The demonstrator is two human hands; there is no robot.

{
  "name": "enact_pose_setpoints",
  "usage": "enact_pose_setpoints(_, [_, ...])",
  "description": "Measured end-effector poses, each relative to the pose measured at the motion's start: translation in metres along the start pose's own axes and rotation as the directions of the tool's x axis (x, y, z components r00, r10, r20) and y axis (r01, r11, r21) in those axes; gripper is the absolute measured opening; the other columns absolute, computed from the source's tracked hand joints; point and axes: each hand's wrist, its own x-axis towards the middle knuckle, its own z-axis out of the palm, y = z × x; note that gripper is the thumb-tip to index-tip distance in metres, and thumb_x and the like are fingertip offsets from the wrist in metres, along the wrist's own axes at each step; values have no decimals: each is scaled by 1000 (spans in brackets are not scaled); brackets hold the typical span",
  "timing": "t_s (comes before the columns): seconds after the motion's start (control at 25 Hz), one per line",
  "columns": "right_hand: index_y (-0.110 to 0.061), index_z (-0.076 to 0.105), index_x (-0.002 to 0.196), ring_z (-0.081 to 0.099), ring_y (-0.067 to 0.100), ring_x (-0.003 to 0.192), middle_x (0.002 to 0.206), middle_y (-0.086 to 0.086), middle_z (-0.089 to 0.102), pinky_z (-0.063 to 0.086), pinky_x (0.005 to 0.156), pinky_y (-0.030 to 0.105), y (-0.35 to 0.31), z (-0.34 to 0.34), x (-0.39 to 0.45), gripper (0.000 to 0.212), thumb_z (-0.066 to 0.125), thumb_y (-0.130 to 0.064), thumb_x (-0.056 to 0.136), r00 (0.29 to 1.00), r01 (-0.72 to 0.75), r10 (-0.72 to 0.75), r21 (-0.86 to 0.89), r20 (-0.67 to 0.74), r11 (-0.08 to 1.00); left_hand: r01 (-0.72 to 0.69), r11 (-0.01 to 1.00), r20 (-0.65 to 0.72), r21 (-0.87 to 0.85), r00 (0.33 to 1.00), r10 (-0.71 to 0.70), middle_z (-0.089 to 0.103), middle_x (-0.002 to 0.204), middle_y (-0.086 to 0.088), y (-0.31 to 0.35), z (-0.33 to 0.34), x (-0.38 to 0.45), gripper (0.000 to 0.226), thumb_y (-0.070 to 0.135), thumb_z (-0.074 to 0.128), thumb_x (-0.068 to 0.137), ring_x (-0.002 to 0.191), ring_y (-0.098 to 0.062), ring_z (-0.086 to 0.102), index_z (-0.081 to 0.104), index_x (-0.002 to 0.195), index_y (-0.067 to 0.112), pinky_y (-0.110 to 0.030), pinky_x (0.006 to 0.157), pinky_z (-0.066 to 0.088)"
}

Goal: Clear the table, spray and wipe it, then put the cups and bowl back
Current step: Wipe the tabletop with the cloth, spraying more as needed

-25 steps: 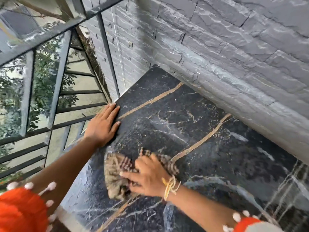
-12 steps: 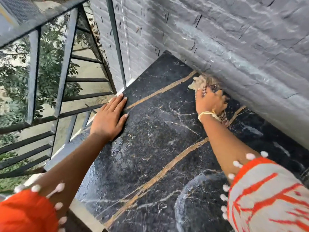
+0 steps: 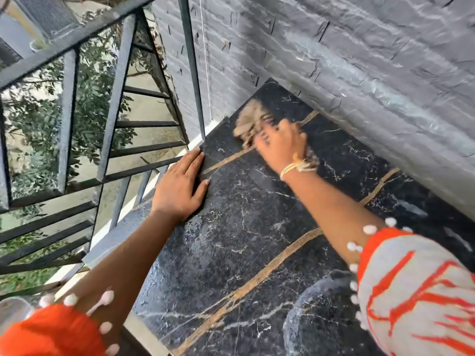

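Observation:
The table (image 3: pixel 252 227) has a black marble top with tan veins and lies bare under my arms. A beige checked cloth (image 3: pixel 250 124) sits crumpled near the far left corner, blurred by motion. My right hand (image 3: pixel 281 146) presses on the cloth's near side and grips it. My left hand (image 3: pixel 180 186) lies flat, fingers together, on the table's left edge. No cups or bowl are in view.
A grey stone-brick wall (image 3: pixel 347 60) borders the table's far and right sides. A dark metal railing (image 3: pixel 115 98) runs along the left, with trees beyond it. A pale rounded object (image 3: pixel 11 310) shows at the bottom left corner.
My right hand has dragged the cloth from the near middle to the far side, then left toward the far corner. My left hand has stayed flat on the left edge.

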Motion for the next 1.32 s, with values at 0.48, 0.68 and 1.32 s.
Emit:
enact_pose_setpoints(0.48, [-29, 58, 127, 54, 25, 89, 102, 11, 58, 45, 81, 37, -62, -4, -60, 52, 35, -59, 92, 993, 108, -111, 57, 43, 993, 169, 986, -11, 0, 986, -169, 32, 154, -5, -5, 2, -25, 61, 52, 27, 92, 137, -27, 38, 29, 148, 27, -42, 112, 33])
enact_pose_setpoints(0.68, [-35, 57, 129, 53, 21, 68, 82, 7, 55, 41, 59, 26, -65, -15, -90, 50, 39, -58, 87, 813, 571, -578, 97, 64, 815, 301, 950, -31, 86, 954, -299, 47, 141, -7, -27, -8, -95, 58, 51, 31, 93, 120, -32, 52, 25, 148, 31, -44, 96, 43])
enact_pose_setpoints(1.32, [-29, 49, 135, 57, 25, 74, 97, 13, 56, 42, 58, 27, -240, -18, -176, 53, 38, -57, 91, 845, 492, -502, 100, 184, 865, 639, 479, -110, -602, 527, -843, 58, 97, -26, -67, -7, -173, 26, 14, 43, 96, 96, -37, 54, 60, 91, -4, -39, 82, 35])
